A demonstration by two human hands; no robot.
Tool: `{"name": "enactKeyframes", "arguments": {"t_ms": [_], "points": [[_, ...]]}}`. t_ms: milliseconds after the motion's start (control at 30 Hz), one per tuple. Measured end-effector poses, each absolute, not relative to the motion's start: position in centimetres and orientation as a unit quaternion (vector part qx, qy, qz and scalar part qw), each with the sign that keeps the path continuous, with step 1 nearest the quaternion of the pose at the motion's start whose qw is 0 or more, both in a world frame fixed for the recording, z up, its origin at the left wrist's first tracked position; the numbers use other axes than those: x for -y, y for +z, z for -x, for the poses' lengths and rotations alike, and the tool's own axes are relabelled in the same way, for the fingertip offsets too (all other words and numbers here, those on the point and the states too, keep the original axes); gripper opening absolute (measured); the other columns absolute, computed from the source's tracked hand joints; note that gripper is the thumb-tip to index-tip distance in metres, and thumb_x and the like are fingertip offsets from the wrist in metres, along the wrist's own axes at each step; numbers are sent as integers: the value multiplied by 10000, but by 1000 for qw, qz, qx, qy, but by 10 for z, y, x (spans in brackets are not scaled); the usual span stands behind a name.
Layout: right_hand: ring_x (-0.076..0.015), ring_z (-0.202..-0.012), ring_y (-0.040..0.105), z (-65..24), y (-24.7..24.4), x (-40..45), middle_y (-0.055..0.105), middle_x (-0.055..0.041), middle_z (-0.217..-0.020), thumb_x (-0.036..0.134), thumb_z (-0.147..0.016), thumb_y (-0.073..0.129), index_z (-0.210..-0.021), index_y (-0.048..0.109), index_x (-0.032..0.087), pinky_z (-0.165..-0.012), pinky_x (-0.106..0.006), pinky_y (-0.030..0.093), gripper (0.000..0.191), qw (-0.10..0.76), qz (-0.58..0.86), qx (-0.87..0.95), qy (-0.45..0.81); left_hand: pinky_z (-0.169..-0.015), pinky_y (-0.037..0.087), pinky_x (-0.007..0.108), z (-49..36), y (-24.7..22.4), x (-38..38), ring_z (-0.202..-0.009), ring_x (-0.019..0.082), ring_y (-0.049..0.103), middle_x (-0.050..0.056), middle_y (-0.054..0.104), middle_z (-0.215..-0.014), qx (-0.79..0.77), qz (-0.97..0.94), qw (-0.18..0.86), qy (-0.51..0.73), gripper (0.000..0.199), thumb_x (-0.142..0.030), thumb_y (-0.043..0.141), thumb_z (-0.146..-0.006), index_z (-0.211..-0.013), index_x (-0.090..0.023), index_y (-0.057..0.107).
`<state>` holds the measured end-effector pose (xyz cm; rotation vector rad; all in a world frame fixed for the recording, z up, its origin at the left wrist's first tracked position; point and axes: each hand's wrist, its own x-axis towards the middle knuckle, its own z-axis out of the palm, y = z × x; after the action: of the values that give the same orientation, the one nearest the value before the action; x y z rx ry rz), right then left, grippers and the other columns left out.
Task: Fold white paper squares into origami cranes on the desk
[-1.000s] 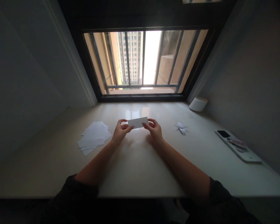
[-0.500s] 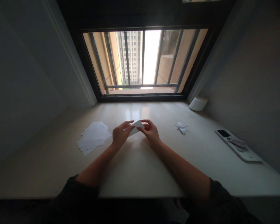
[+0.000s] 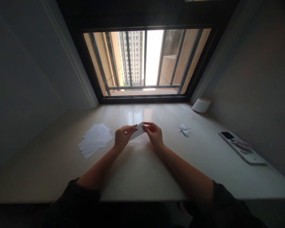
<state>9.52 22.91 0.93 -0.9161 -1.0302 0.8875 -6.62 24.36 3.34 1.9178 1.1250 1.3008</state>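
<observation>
A small piece of white paper (image 3: 138, 131), seemingly folded, is held up between my two hands over the pale sill. My left hand (image 3: 123, 136) pinches its left side between thumb and fingers. At the upper right corner, the thumb and forefinger of my right hand (image 3: 154, 133) grip the same paper. Part of the sheet is hidden behind my fingers. To the left lies a loose stack of white paper sheets (image 3: 95, 137), fanned unevenly. A folded paper crane (image 3: 184, 130) rests on the sill to the right of my hands.
A phone in a light case (image 3: 242, 148) lies by the right wall. Farther back, a white cylindrical object (image 3: 201, 105) stands in the corner near the window frame (image 3: 142, 100). The sill (image 3: 137, 177) has its front edge close to my body.
My right thumb has shifted up along the paper towards its upper right corner, showing more of the sheet. The left hand stays almost in place.
</observation>
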Motion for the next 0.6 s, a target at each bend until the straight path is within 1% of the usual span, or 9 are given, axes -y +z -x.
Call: {"name": "enactKeyframes", "arguments": {"t_ms": [233,500,600], "points": [[-208,-724,659,-95,10,-230,720,-51,-785,386,-677,708,-925,698,193,-711,-350,521,314,679,422,451,397,-660,470,275,66,34,-245,-765,202,642,48,723,-881,-421,-710,291,484,289,-386,673,-728,-975,-244,719],[-209,-743,657,-97,7,-232,721,-51,-800,374,-668,714,-902,707,194,-725,-348,516,295,685,432,442,386,-713,488,312,67,27,-248,-803,226,659,66,716,-965,-436,-704,318,462,303,-396,647,-747,-1000,-241,710],[-201,-720,647,-97,8,-232,710,-49,-777,390,-677,703,-909,699,189,-709,-342,511,307,678,438,450,381,-726,492,319,66,29,-248,-822,236,663,78,718,-953,-432,-690,353,461,311,-396,665,-729,-979,-220,718]]}}
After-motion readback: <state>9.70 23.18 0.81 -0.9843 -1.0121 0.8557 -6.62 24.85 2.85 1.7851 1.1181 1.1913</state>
